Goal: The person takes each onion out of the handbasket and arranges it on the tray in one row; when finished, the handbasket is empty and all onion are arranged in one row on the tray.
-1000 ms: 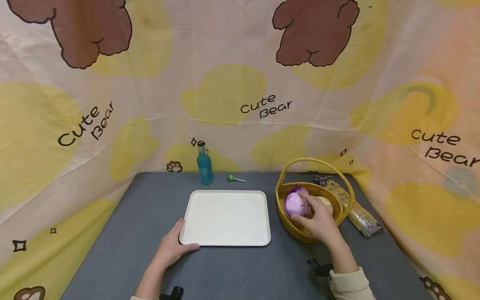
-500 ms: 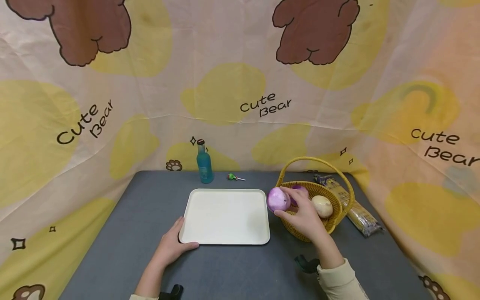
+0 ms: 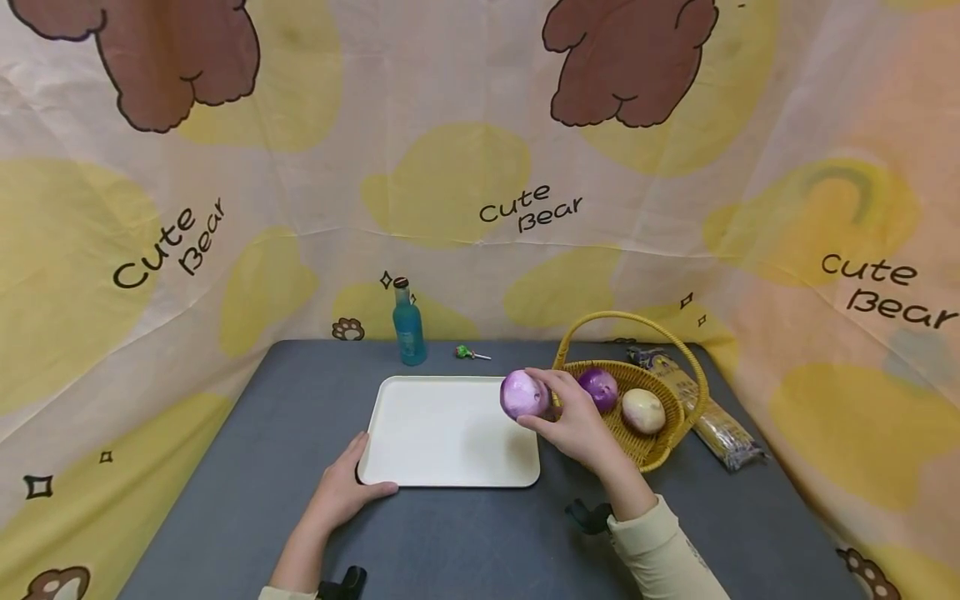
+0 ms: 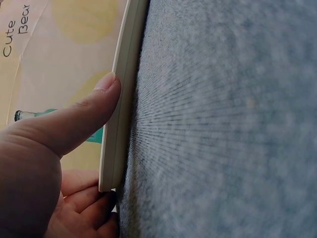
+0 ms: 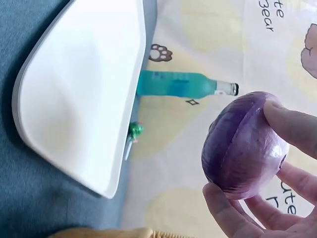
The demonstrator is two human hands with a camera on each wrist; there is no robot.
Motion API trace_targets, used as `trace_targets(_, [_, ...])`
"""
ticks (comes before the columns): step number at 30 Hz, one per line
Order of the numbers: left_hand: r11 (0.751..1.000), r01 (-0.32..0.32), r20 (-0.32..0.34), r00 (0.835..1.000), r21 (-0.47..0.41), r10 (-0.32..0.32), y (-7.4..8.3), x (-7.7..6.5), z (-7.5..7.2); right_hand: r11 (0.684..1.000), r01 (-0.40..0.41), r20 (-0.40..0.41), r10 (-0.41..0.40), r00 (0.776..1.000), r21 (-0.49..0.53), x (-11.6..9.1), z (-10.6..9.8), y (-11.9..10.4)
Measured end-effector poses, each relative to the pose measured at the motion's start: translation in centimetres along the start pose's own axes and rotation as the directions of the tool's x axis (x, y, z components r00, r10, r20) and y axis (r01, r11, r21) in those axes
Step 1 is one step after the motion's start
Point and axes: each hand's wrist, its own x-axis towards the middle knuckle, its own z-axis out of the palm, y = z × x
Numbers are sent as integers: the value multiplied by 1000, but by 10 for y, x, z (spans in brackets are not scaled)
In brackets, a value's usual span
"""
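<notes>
Currently, 1 purple onion is held in the right hand, raised above the right edge of the tray, near its far right corner. The right grip pinches the onion between thumb and fingers; in the right wrist view, the onion is clear of the tray surface. The left hand grips the near left corner of the tray: the thumb presses the near edge, and the fingers bear on the left edge.

The tray is white, rectangular, and flat on the tabletop. To its right stands 1 yellow wicker basket with an arched handle. The basket contains 2 items: a second purple onion at left and a pale round vegetable at right.

Along the far edge of the tabletop, 1 blue bottle stands upright behind the tray. To its right lies 1 green lollipop, stick pointing right. Between the basket and the right edge of the tabletop lies 1 long transparent packet. A printed cloth hangs behind the far edge.
</notes>
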Motion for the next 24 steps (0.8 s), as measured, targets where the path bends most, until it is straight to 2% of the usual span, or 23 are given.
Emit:
trace_targets(5, [1000,7,-3,1000,7,-7,1,-1,1,999,27,27,-27,999,20,4,7,-2])
trace_targets(11, [1000,9,-6,1000,1,-9,3,-2,0,997,10,70,-15,997,75,9,16,-6])
trace_targets(20, [1000,14,-14,1000,16,-13,2,-2,1,987,41,87,-55,995,155,18,29,-9])
trace_targets(24, [1000,13,-19,1000,21,-13,-1,0,2,988,39,101,-54,993,147,21,33,-11])
